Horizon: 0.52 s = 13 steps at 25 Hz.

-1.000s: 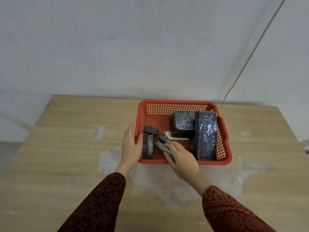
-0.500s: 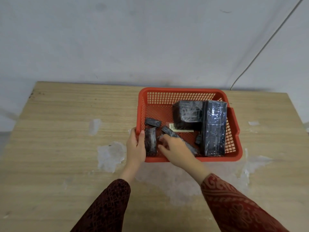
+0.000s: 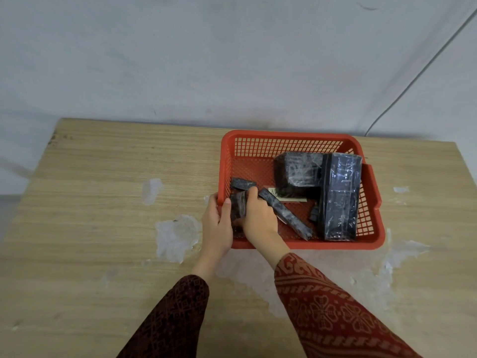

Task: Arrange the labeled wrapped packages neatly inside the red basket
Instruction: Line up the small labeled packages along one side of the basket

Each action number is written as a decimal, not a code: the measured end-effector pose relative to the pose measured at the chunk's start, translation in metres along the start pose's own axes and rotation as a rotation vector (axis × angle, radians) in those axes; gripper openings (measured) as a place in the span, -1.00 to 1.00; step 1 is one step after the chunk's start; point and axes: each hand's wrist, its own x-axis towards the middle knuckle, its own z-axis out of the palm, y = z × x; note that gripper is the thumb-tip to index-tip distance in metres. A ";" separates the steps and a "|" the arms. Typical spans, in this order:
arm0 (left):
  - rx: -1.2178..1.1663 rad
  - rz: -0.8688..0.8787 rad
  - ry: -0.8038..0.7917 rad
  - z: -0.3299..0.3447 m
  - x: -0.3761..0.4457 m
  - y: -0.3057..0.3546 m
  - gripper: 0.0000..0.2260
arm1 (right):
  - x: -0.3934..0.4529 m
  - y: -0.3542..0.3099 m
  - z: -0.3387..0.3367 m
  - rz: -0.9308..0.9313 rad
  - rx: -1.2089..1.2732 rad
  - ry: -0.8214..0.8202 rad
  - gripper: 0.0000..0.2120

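Note:
A red mesh basket [image 3: 284,136] stands on the wooden table. Inside it, a tall black wrapped package [image 3: 339,197] lies along the right wall, with a blocky wrapped package [image 3: 296,174] beside it at the back. A long thin wrapped bar [image 3: 286,215] lies diagonally near the front, on a pale label card [image 3: 291,199]. A small package [image 3: 242,183] lies at the left. My left hand [image 3: 216,223] holds the basket's front-left rim. My right hand [image 3: 258,218] grips a short wrapped package [image 3: 238,206] in the basket's front-left corner.
The wooden table [image 3: 103,202] has white scraped patches [image 3: 176,235] left of the basket and in front of it. A grey wall rises behind the table, with a thin cable [image 3: 413,76] running down at the right. A tiny dark piece [image 3: 313,215] lies by the tall package.
My right hand left the long thin bar and shifted left onto the short package in the front-left corner. My left hand closed onto the basket's rim. The camera view rose.

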 end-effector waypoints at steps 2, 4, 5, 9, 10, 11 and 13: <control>-0.007 0.003 -0.003 -0.001 0.000 0.001 -0.86 | 0.001 0.006 -0.009 0.052 0.182 -0.012 -0.44; -0.011 0.000 0.002 -0.001 -0.001 0.002 -0.85 | 0.004 0.018 -0.019 0.094 0.301 -0.034 -0.50; -0.016 -0.007 0.004 0.000 -0.001 0.003 -0.85 | 0.006 0.025 -0.026 0.123 0.356 -0.060 -0.51; -0.063 -0.044 -0.010 0.000 -0.003 0.007 -0.86 | 0.004 0.052 -0.046 0.319 0.858 -0.241 -0.57; -0.064 -0.052 -0.012 0.000 -0.003 0.007 -0.87 | 0.002 0.054 -0.049 0.359 0.984 -0.273 -0.65; -0.062 -0.058 -0.012 0.000 -0.004 0.008 -0.88 | 0.001 0.056 -0.052 0.399 1.109 -0.296 -0.73; -0.053 -0.057 -0.012 -0.001 -0.004 0.010 -0.89 | 0.000 0.061 -0.055 0.474 1.347 -0.338 -0.82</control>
